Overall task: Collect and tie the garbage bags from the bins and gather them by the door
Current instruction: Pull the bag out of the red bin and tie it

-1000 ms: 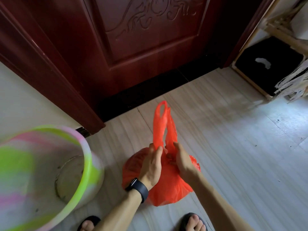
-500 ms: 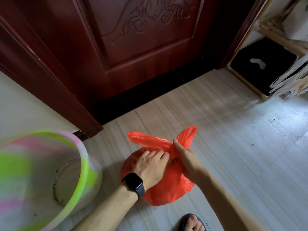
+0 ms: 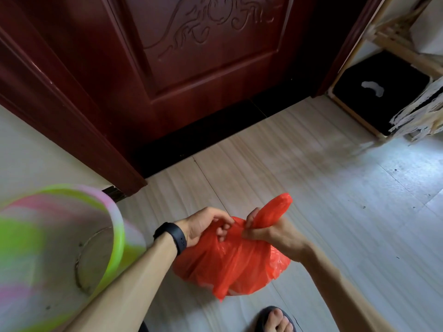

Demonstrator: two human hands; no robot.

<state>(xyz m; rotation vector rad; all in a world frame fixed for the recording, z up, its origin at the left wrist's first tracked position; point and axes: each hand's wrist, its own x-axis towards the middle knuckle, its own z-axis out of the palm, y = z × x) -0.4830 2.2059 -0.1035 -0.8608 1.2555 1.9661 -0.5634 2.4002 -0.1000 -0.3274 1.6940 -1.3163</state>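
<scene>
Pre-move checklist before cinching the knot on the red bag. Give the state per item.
1. Left hand grips the red bag at its top: ok.
2. Right hand grips the twisted handle, whose end sticks up past the fist: ok.
3. Knot formed between the hands: cannot tell, the fingers cover the neck.
4. Bag body supported on the floor: ok.
5. Bag placed near the door: ok.
6. Liner out of the bin: ok, its bare bottom shows.
</scene>
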